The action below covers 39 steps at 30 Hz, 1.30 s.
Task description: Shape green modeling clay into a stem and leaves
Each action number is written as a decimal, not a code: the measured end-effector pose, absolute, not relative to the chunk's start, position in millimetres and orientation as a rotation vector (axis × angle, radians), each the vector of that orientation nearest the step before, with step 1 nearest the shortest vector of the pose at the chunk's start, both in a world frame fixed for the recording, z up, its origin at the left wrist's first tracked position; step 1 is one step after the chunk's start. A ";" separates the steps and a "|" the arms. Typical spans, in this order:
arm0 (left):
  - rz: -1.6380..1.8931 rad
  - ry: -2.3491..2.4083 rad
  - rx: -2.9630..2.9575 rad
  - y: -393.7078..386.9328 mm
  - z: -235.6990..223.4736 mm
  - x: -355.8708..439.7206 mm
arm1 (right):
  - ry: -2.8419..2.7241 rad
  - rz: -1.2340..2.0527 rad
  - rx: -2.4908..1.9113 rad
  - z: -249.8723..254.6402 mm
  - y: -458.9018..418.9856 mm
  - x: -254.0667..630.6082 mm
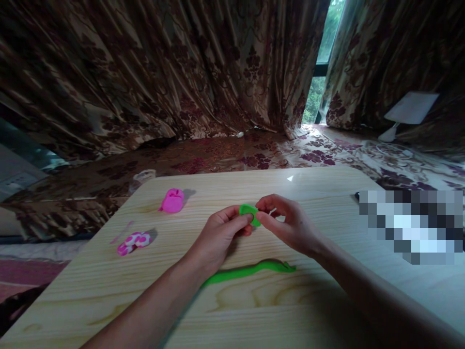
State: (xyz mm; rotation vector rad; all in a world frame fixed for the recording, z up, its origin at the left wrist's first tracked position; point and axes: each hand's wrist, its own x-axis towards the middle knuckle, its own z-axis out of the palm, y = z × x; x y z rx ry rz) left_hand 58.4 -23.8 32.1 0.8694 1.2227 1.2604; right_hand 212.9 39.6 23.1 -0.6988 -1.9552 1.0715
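Two bare hands meet above a pale wood-grain table (327, 194). The left hand (222, 228) pinches a small green piece (246, 209) between thumb and fingers, just off the table's middle. The right hand (286, 222), half curled, has its thumb tip at the piece's right edge (whether it grips, I cannot tell). Nearer the viewer, a long green strip (250, 272) lies partly behind the left forearm; leftward sit a pink lump (172, 201) and a pink-and-white piece (133, 242).
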 end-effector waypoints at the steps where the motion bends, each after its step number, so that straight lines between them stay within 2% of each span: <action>1: 1.245 1.228 0.888 -24.2 32.0 58.4 | -1.958 1.066 -0.697 22.0 39.4 212.2; 15: 1.134 1.296 1.111 -24.9 32.3 54.6 | -2.062 0.762 -0.573 20.0 42.5 213.2; 27: 1.117 1.132 0.792 -27.2 41.5 57.7 | -2.118 0.786 -0.488 25.3 42.1 217.5; 39: 1.020 1.314 1.178 -27.5 33.0 54.4 | -2.157 0.859 -0.475 28.2 40.6 218.2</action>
